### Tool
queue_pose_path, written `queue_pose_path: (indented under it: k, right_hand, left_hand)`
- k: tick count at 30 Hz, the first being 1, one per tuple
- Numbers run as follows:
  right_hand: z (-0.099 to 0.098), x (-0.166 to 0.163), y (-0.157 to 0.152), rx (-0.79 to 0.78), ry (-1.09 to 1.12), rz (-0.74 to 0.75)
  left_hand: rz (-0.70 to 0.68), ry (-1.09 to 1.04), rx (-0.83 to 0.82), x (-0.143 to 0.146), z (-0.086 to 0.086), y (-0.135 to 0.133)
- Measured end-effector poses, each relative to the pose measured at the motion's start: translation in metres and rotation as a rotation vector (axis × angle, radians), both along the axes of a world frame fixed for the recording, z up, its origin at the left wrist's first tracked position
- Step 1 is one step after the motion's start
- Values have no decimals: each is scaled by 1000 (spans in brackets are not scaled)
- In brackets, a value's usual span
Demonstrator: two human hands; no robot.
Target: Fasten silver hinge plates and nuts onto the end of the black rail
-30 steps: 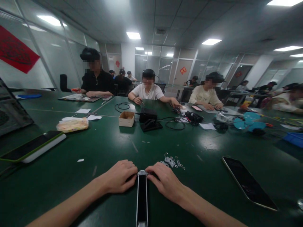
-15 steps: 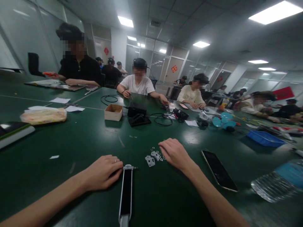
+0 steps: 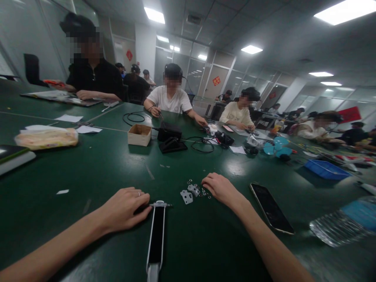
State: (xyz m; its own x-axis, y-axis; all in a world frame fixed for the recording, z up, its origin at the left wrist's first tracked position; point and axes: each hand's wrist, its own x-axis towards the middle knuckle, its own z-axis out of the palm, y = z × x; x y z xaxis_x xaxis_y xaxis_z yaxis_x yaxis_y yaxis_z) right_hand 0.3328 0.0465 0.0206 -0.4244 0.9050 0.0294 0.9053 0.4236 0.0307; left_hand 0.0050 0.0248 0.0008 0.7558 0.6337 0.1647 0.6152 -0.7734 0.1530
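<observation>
My left hand (image 3: 127, 207) is closed, thumb and fingertips at the left end of a thin rod that crosses the far end of a long black bar in a silver metal frame (image 3: 156, 235). The bar lies lengthwise toward me on the table. To the right, my right hand (image 3: 220, 190) has its fingers bent and drawn together, fingertips down beside some small nuts or washers (image 3: 203, 192). Whatever they pinch is too small to make out. Two grey metal plates with holes (image 3: 187, 196) lie left of those small parts, between my hands.
A phone (image 3: 272, 207) and a clear water bottle (image 3: 337, 225) lie to the right, with a blue tray (image 3: 327, 169) beyond. Ahead stand a small cardboard box (image 3: 139, 136) and a black device (image 3: 170, 135) with cables. Several people sit around the green table (image 3: 96, 172).
The view has shifted slightly. My right hand has drawn back a little to the right, showing more of the small parts. My left hand stays at the rod's end.
</observation>
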Motion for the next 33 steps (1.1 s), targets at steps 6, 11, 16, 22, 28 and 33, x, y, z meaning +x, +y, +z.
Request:
queue_pose_path:
  k: [6, 11, 16, 22, 28, 33]
  right_hand:
    - [-7, -9, 2, 18, -1, -129]
    - [-12, -18, 3, 43, 1, -183]
    - [-15, -17, 5, 87, 19, -189]
    - [-16, -17, 3, 176, 58, -156]
    - [-15, -40, -15, 367, 283, 169]
    - [-23, -80, -43, 495, 542, 644]
  left_hand:
    - [5, -17, 6, 1, -2, 0]
    - [12, -14, 20, 2, -3, 0]
    - [19, 20, 7, 4, 3, -2]
    - [19, 30, -44, 0, 7, -3]
    - [-27, -87, 61, -5, 11, -7]
    - [-156, -265, 246, 13, 7, -25]
